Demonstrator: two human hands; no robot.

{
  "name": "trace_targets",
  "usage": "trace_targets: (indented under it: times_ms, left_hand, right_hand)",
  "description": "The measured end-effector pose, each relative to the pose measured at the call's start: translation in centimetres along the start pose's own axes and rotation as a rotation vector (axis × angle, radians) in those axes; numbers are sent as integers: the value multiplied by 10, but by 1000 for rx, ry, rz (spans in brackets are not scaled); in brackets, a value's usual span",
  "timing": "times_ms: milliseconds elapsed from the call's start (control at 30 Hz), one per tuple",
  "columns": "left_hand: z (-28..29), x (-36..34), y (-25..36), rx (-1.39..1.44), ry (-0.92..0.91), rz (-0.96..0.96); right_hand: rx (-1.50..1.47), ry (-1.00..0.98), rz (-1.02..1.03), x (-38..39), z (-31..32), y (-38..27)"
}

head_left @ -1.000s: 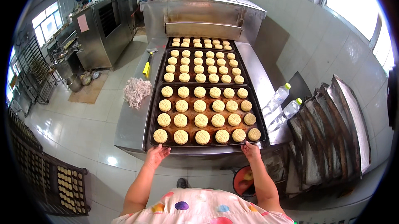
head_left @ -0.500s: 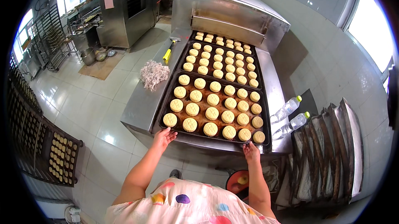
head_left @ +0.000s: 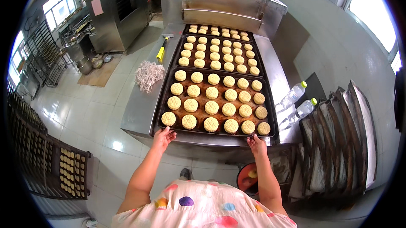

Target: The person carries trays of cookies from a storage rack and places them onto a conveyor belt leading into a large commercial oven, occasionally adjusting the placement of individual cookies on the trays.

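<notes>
My left hand [head_left: 163, 137] grips the near left edge of a dark baking tray [head_left: 273, 131] holding rows of pale, stamped round pastries [head_left: 211, 107]. My right hand [head_left: 256, 143] has its fingers on the same tray's near right edge. Beyond it lie a second tray of pastries [head_left: 215, 49] and a third [head_left: 214, 30], reaching toward a steel machine opening [head_left: 222, 16]. On the steel ledge to the left are a bundle of pale cotton strands [head_left: 149, 75] and a yellow-handled scraper [head_left: 161, 51].
Two plastic bottles [head_left: 290, 96] stand on the right ledge. Dark padded sheets [head_left: 334, 139] lean by the wall. A rack with trays [head_left: 46, 164] is at lower left. Steel cabinets [head_left: 110, 20] and pots [head_left: 84, 65] are at back left. A red-rimmed container [head_left: 247, 177] sits below.
The tray and both my hands have moved slightly forward, toward the machine. The view has also swung and shifted, so the surroundings sit differently in the picture.
</notes>
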State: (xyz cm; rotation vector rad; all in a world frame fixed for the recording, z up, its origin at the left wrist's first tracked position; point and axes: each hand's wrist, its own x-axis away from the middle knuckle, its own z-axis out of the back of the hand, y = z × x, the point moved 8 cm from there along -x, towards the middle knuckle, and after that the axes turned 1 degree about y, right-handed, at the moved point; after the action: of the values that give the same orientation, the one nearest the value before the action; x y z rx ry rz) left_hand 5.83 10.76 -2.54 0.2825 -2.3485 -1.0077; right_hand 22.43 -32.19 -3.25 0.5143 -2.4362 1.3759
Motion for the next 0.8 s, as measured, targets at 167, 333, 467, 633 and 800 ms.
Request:
trace_targets:
  times_ms: [167, 333, 467, 633, 800]
  left_hand:
    - [-4, 2, -6, -44, 36, 14]
    - [-20, 21, -23, -142, -91, 81]
    - [-27, 38, -57, -275, -258, 230]
    - [-35, 71, -63, -474, -259, 113]
    - [-12, 61, -85, -497, -260, 326]
  right_hand:
    - [600, 22, -75, 8, 6, -13]
    - [1933, -459, 574, 90, -126, -61]
    - [2049, -692, 1045, 201, -261, -107]
    - [1612, -1217, 1549, 351, -361, -139]
    - [1458, -1392, 1728, 422, -372, -149]
